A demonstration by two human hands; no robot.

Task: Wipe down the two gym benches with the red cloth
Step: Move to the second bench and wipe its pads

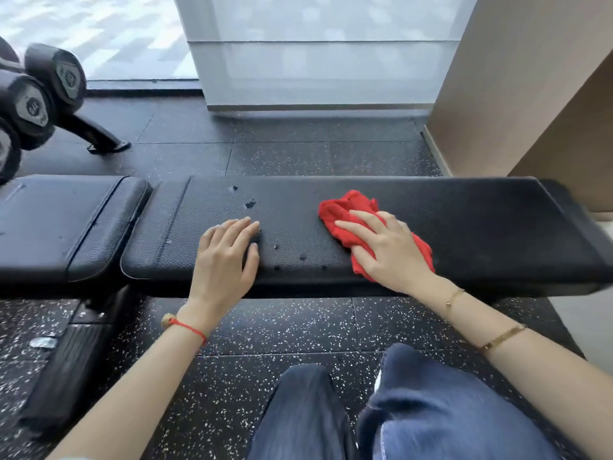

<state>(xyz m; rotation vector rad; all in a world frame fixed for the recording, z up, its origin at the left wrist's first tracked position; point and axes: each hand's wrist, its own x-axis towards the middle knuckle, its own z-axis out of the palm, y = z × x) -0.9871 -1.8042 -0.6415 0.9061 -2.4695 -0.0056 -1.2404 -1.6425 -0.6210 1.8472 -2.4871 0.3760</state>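
On one black bench (464, 227), two flat hands: right hand (384, 247) pressing one red cloth (348, 210), left hand (225, 257) empty.

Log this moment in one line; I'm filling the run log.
phase: wiping | right hand: presses red cloth on long bench pad | left hand: flat on pad

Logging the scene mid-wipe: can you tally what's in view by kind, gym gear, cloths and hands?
Bench pads: 2, the long pad being wiped and the shorter pad to its left
Dumbbell ends: 4, one, another, two cut off at the frame's left edge
Red cloth: 1
Hands: 2, left hand flat on the pad, right hand pressing the cloth
Total: 9
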